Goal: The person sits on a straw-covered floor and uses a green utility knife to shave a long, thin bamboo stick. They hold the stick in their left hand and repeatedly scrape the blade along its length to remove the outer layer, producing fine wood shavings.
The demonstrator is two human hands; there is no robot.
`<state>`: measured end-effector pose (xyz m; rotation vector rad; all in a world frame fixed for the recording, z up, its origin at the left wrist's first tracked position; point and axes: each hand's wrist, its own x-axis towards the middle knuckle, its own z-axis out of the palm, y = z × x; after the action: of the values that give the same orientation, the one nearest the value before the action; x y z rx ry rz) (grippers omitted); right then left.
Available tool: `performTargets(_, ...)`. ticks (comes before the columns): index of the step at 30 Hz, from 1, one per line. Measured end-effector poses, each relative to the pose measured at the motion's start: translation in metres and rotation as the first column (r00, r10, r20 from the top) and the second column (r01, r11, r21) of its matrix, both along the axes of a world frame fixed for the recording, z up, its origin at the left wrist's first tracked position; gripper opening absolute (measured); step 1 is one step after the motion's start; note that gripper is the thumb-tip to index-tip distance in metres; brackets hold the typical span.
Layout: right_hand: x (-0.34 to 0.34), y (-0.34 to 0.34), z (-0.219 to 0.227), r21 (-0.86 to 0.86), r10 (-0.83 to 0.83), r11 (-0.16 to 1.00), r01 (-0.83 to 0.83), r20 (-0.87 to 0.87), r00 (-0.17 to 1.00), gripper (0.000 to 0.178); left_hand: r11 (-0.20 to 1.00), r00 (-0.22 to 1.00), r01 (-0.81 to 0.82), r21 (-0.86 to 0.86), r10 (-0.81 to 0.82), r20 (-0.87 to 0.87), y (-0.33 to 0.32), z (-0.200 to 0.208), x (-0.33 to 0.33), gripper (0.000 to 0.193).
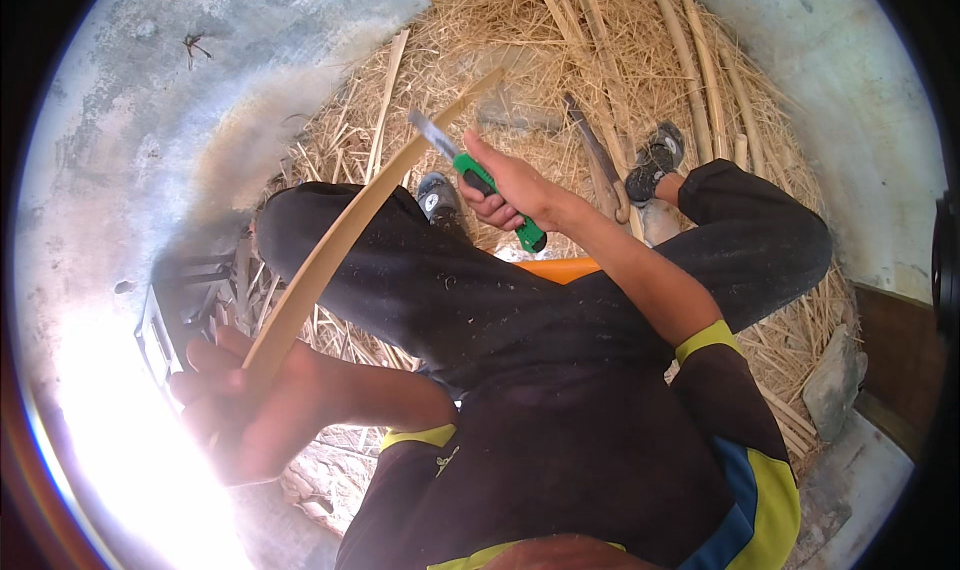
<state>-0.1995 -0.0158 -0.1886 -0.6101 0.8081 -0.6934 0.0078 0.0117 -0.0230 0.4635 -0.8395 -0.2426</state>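
Observation:
A long, flat, pale strip, apparently bamboo (340, 232), slants up and away from the lower left. My left hand (262, 402) is closed round its near end, its fingers partly washed out by glare. In my right hand (508, 185) is a green utility knife (500, 201), gripped by the handle with the thumb along its top. The knife's blade (432, 130) is extended and meets or overlaps the strip towards its far end; whether it cuts in cannot be made out.
Shavings (470, 45) cover the ground ahead. Several long poles (690, 65) lie at the far right, near a dark curved-handled tool (597, 155). An orange seat edge (560, 269) shows between my legs. A pale wall (240, 90) rises at left; a flat stone (835, 380) lies at right.

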Motion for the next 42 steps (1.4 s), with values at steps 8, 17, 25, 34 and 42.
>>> performTargets(8,0.0,0.001,0.004,-0.035,0.053,0.997,-0.063,-0.24,0.969,0.07,0.998,0.997,-0.059,0.009,0.059,0.044,0.001,-0.002,-0.001,0.034)
performTargets(17,0.023,0.005,0.021,-0.582,-0.428,0.809,-0.084,-0.68,0.594,0.079,0.998,0.998,0.063,-0.023,-0.062,0.029,0.007,0.0,0.0,0.034)
performTargets(25,0.031,0.01,0.04,-0.545,-0.391,0.832,-0.104,-0.709,0.587,0.071,0.999,0.998,-0.036,0.009,0.036,0.053,0.006,-0.004,0.001,0.038)
performTargets(34,0.044,0.036,0.049,-0.696,-0.457,0.684,-0.219,-0.642,0.615,0.037,0.998,0.999,0.042,0.042,-0.041,-0.026,0.007,0.003,-0.008,0.043)
performTargets(42,0.051,0.032,0.037,-0.76,-0.552,0.631,-0.156,-0.581,0.598,0.032,0.998,0.999,0.04,0.044,-0.039,-0.034,0.004,0.002,-0.006,0.042)
